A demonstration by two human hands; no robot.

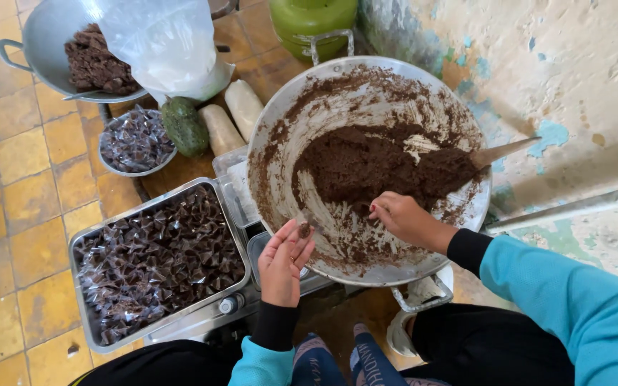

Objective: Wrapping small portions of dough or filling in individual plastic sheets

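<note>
The left hand (285, 261) is held flat with the palm up and the fingers (296, 243) straight and close together. The right hand (402, 218) reaches forward, palm down, with its fingers (380, 209) curled, and both forearms wear blue sleeves with black cuffs.

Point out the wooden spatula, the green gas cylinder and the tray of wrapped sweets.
wooden spatula (511, 149), head view, on its bare handle.
green gas cylinder (312, 18), head view, on its top.
tray of wrapped sweets (80, 245), head view, on its left rim.

wok (459, 214) of paste (366, 168) right, tray (80, 246) of wrapped pieces (159, 261) left, bowl (37, 43) behind
</note>
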